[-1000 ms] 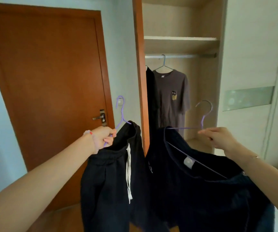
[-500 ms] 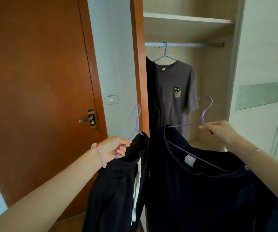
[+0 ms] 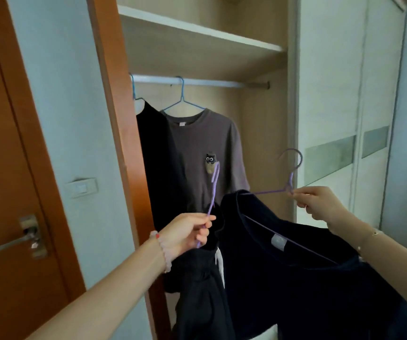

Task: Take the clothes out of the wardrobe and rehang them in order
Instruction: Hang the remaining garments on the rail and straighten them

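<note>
Rehanging step, judged: my left hand [image 3: 187, 233] pinches the trousers' hanger [image 3: 212, 190], my right hand [image 3: 316, 202] pinches the dark top's hanger [image 3: 288, 179], both below the rail [image 3: 205, 82]; next, lift one hook over it beside the grey tee [image 3: 205, 153].

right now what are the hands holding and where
Left hand grips a purple hanger by its neck, dark trousers on it; right hand pinches another hanger below the hook, carrying a dark top.

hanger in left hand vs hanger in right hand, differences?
The left hand's hanger shows its hook edge-on and carries dark drawstring trousers; the right hand's hanger shows an open hook, tilted, carrying a dark top. Both are purple, pinched below the hook, off the rail.
</note>
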Tool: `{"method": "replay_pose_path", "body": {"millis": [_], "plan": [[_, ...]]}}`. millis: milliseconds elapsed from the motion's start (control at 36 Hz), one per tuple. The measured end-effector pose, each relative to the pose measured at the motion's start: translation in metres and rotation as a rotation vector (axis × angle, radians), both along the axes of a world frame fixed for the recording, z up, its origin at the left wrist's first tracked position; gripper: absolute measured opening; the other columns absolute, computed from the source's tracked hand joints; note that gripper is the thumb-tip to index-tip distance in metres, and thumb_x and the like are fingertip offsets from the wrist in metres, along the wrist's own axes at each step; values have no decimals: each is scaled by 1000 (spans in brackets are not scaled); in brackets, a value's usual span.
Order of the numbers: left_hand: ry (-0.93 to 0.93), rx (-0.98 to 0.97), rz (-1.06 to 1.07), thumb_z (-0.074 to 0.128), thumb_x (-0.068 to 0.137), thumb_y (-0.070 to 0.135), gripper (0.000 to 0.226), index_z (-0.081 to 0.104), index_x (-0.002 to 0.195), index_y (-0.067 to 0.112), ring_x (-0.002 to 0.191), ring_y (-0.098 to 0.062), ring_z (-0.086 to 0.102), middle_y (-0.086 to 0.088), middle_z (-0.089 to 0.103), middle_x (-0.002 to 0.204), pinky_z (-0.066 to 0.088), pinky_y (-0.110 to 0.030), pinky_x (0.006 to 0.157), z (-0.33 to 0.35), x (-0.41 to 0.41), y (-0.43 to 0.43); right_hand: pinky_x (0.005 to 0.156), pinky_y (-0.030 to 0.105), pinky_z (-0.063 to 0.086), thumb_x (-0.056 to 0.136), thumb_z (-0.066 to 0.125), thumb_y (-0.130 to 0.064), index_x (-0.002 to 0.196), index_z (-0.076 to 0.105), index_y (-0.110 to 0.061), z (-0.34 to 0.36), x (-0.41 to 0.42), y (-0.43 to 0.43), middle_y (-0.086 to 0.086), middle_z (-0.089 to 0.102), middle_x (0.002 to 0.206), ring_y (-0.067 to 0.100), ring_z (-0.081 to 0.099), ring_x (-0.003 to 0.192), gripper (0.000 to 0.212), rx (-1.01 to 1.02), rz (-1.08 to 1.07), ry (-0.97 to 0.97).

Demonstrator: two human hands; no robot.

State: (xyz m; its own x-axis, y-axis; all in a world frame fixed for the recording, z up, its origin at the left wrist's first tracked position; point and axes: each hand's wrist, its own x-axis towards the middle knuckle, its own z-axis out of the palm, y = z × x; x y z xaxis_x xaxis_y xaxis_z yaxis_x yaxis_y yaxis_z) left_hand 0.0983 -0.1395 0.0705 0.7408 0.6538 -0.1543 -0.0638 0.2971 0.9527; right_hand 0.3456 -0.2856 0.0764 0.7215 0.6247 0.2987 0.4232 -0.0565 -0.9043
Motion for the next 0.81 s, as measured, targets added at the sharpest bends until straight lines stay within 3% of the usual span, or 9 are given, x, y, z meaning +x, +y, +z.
{"method": "replay_pose_path", "body": {"millis": [111,278,389,500,611,806], "plan": [[-50,7,-106,40,96,-2,16,55,91,-4,32,-3,43,-5,43,66,32,-13,31,3,50,22,32,12,21,90,53,-9,96,69,-5,2,36,2,5,44,60,16,29,51,18,-15,-104,13],[-118,-67,-195,36,97,2,21,54,88,-2,31,-2,43,-4,42,67,33,-12,32,-3,111,65,36,14,19,89,54,-10,87,70,-10,-2,60,19,4,43,60,15,27,51,17,-48,-154,15],[-144,-77,-268,39,97,2,19,56,89,-1,33,-3,44,-1,51,55,34,-12,33,-7,139,86,37,14,20,90,52,-10,88,71,-10,-3,72,39,4,44,60,14,28,51,19,-69,-201,35],[-183,-3,-291,42,96,3,16,56,100,-2,36,-3,48,-4,48,68,39,-14,36,-8,161,112,33,13,19,90,56,-10,95,69,-4,17,88,58,8,44,65,13,27,46,15,8,-248,105],[-226,-39,-309,42,96,3,16,55,104,0,39,-5,50,-4,49,70,43,-16,39,-9,190,123,32,10,16,92,46,-2,103,65,-1,36,106,71,7,43,67,3,26,32,22,121,-255,199],[-261,-49,-375,38,96,1,21,53,111,3,43,-7,54,-3,50,72,47,-19,43,-6,235,132,31,11,17,92,41,3,109,60,-1,45,119,86,4,40,65,2,24,32,26,188,-173,295]]}}
